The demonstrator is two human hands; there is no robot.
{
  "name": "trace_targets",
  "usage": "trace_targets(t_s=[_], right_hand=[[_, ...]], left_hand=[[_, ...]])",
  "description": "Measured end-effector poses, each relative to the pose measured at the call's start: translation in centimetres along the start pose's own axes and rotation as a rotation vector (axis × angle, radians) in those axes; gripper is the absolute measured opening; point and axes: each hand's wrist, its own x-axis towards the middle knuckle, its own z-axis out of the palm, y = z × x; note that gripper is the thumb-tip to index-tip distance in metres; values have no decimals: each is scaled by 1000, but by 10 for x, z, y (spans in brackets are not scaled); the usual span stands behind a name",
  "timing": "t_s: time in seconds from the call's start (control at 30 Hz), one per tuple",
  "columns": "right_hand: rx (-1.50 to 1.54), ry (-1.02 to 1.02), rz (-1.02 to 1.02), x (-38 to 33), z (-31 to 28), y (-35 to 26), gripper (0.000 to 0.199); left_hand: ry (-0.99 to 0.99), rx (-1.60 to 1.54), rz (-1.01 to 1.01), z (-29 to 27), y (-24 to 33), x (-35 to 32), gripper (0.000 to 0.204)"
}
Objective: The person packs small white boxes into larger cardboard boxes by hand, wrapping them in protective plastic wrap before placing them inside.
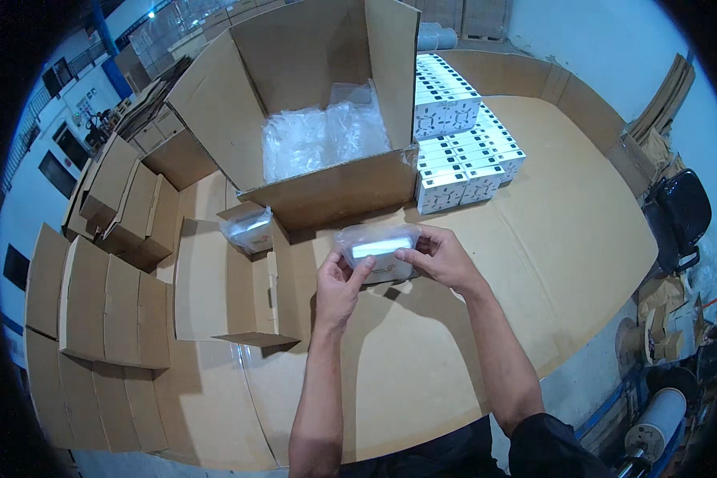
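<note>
Bagged white box (377, 252): a small white box in a clear plastic bag, being held just above the cardboard-covered table (566, 239), in front of the open carton and close to the person's chest side of the surface.
Long axis of the bagged white box: it is lying roughly level and running left to right across the view, one end toward each hand; its broad face is turning up toward the camera, the loose bag mouth appearing to sit along the far upper edge, though the film blurs this.
Large open carton (327, 103): it is standing behind the hands with its flaps up and is holding a heap of clear plastic bags (323, 135), so plenty of bags are waiting.
Stacked white boxes (458, 135): rows are sitting to the right of the carton, unbagged as far as can be told; by my judgement most of the work is remaining.
Shallow cardboard tray (223, 279): it is lying to the left, with one bagged item (248, 229) resting at its far end, seemingly the only finished piece in view.
Right hand (442, 256): it is pinching the right end of the bag between thumb and curled fingers.
Left hand (338, 288): it is gripping the left end, thumb on top, fingers closing underneath.
</note>
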Motion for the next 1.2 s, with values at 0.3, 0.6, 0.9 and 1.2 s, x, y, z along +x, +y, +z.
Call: trace_targets(t_s=[0.3,0.6,0.9,1.2], right_hand=[[-18,16,-92,-1,0,-2,20],[-40,4,-190,0,-7,3,13],[-32,54,-69,1,-1,3,12],[92,121,-160,7,0,20,18]], left_hand=[[-28,4,-52,-3,0,0,23],[-1,62,-23,-1,10,-1,21],[80,39,12,1,3,0,16],[203,-21,74,6,-8,5,22]])
